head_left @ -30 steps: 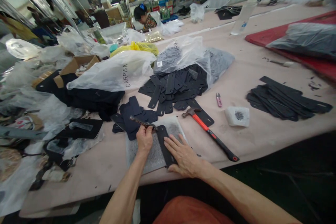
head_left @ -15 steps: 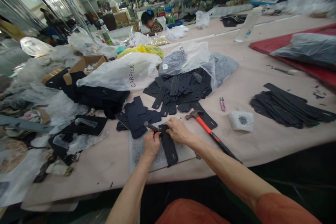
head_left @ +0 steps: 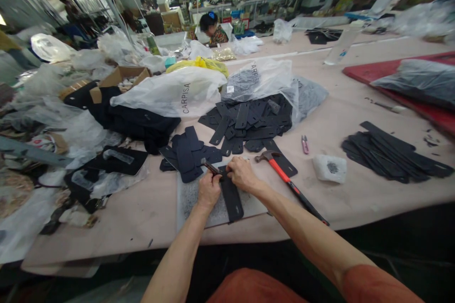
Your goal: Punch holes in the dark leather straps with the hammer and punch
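Note:
My left hand [head_left: 209, 189] is closed around a short, dark metal punch [head_left: 211, 166], tilted over the upper end of a black strip [head_left: 232, 201]. That strip has a slot at its near end and lies on a worn, speckled white board [head_left: 194, 203]. Bent fingers of my right hand [head_left: 243, 173] grip the strip's far end, close to my left thumb. What the fingertips touch underneath is hidden. To the right lies a claw hammer [head_left: 280, 169] with a red and black handle, its head resting by another black piece [head_left: 287, 163].
Loose black strips [head_left: 190, 154] overlap the board's far left corner. Behind them is a larger strip pile [head_left: 249, 120] under plastic bags [head_left: 170, 92]. Pink thread snips [head_left: 304, 145], a wrapped white block [head_left: 330, 168] and a stack of strips [head_left: 387, 154] are on the right.
The whole view has shifted slightly, so the table appears a little further right. Both hands keep nearly the same place on the strip, and the punch stays in my left hand.

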Available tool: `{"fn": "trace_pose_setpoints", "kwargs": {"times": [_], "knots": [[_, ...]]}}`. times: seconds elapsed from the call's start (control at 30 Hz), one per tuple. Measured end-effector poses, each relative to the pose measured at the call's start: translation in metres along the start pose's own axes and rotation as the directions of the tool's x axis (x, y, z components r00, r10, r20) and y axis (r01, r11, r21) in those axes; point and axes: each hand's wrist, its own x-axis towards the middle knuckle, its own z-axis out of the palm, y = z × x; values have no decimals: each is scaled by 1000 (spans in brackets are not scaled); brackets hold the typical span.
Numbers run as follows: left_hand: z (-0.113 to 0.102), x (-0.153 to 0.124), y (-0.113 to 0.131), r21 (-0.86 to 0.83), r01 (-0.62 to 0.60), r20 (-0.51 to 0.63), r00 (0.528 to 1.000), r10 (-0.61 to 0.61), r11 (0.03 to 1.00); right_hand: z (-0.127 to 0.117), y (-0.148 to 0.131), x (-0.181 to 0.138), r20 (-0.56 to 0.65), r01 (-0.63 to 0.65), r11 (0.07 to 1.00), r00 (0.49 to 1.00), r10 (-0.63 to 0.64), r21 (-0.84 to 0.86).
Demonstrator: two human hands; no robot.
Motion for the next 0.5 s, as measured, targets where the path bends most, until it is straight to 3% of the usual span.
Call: {"fn": "trace_pose_setpoints", "kwargs": {"times": [0.13, 0.23, 0.37, 0.5], "knots": [[0, 0, 2, 42, 24, 7, 1000, -24, 999, 0, -4, -8, -29, 15, 1000, 999, -15, 2], [0, 0, 4, 53, 18, 18, 1000, -19, 998, -1, -4, -38, -129, 42, 994, 991, -29, 100], [-1, 0, 4, 29, 12, 14, 1000, -12, 1000, -10, 5, -110, -144, 16, 932, 989, 39, 362], [1, -1, 0, -5, -7, 8, 1000, 7, 1000, -16, 32, -199, -66, -236, 918, 961, 269, 318]]}}
